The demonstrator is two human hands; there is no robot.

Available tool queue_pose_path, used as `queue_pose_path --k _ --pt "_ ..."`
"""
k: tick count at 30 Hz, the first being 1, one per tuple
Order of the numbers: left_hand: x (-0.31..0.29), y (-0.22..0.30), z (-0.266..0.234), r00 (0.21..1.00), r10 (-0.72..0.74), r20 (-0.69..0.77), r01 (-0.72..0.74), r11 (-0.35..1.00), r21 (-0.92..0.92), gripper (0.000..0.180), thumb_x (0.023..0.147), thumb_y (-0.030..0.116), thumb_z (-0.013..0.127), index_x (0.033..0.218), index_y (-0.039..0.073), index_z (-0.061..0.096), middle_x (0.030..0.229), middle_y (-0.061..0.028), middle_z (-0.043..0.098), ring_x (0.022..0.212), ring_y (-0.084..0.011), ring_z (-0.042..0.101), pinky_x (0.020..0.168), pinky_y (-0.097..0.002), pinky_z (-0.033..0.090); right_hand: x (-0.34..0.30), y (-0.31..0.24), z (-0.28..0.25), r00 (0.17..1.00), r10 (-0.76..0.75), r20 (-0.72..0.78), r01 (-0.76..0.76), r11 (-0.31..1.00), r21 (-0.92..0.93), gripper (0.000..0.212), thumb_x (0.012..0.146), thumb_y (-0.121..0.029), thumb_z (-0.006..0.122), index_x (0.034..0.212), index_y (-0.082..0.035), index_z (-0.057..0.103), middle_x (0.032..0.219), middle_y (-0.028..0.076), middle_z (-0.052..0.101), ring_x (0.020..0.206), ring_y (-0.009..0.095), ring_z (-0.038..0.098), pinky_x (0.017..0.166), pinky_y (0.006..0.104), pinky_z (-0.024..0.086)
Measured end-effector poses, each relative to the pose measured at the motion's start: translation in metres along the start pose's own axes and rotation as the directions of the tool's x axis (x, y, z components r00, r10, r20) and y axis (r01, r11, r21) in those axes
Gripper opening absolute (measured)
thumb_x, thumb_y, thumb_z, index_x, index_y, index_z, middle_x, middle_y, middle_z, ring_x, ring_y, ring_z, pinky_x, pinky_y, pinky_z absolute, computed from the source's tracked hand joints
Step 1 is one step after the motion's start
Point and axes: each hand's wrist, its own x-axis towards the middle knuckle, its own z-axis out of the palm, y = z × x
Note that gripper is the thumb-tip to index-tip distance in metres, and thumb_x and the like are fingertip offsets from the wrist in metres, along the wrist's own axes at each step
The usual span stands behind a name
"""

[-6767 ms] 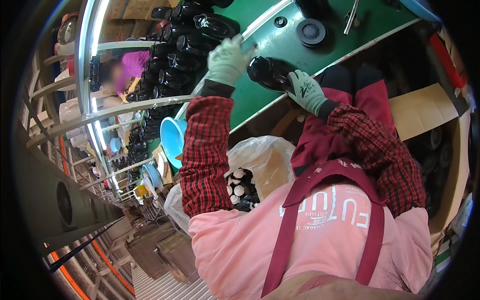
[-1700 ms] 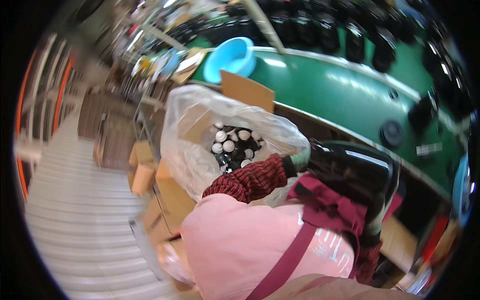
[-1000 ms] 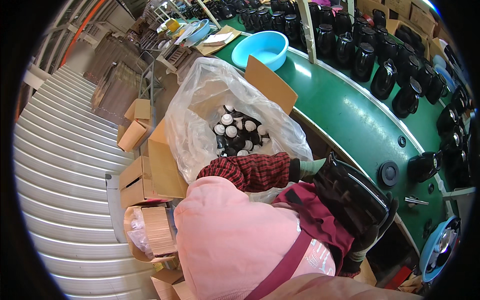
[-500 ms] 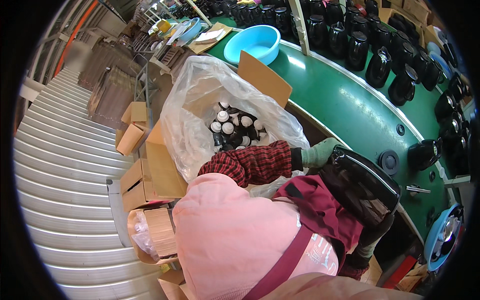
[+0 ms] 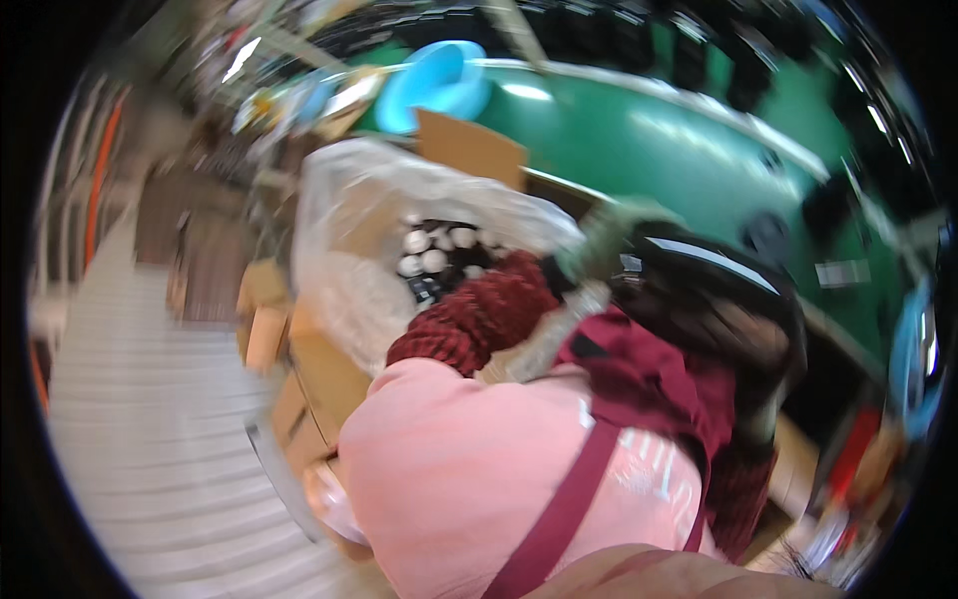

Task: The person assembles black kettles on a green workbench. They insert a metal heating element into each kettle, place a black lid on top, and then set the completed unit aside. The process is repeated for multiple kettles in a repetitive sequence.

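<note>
A large glossy black jug (image 5: 733,314) lies tilted in front of my maroon apron, blurred by motion. My left hand (image 5: 604,240), in a green knitted glove, grips its upper left end. At its lower right end is my right hand (image 5: 766,419), mostly hidden by the jug and smeared; its glove and sleeve show below. To the left of my left arm stands an open carton lined with a clear plastic bag (image 5: 329,215). Black and white caps or lids (image 5: 431,250) fill its bottom.
A green worktable (image 5: 639,130) runs along the far side, with a blue basin (image 5: 429,88) and rows of blurred black jugs (image 5: 689,45). A round dark disc (image 5: 766,235) lies on it. Another blue basin (image 5: 913,349) is at right. Cardboard boxes (image 5: 319,374) stand at left.
The view has swung, and the scene is now blurred. Both hands have stayed on the black jug, which has tipped nearer to my body.
</note>
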Motion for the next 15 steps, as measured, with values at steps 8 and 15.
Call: queue_pose_path --k 8,15 --pt "-0.096 -0.105 0.009 0.778 -0.506 0.371 0.614 0.490 -0.618 0.049 0.098 0.026 0.073 0.139 0.001 0.064 0.126 -0.0124 0.072 0.111 -0.0247 0.070 0.100 -0.0387 0.057 0.030 0.010 0.014 0.988 -0.009 -0.154 0.074 0.903 0.423 0.089 0.110 -0.062 0.048 0.172 -0.006 0.017 0.171 0.013 0.031 0.157 0.026 0.031 0.129 0.0393 0.025" --pt "0.004 0.009 -0.003 0.981 -0.078 0.180 0.061 0.993 0.098 0.053 0.084 0.030 0.085 0.124 -0.003 0.074 0.107 -0.0155 0.076 0.094 -0.0300 0.075 0.086 -0.0372 0.058 0.035 -0.025 -0.003 0.909 0.399 0.121 -0.335 0.527 0.781 0.066 0.117 -0.045 0.035 0.169 -0.004 0.027 0.173 0.011 0.028 0.157 0.025 0.032 0.128 0.0396 0.028"
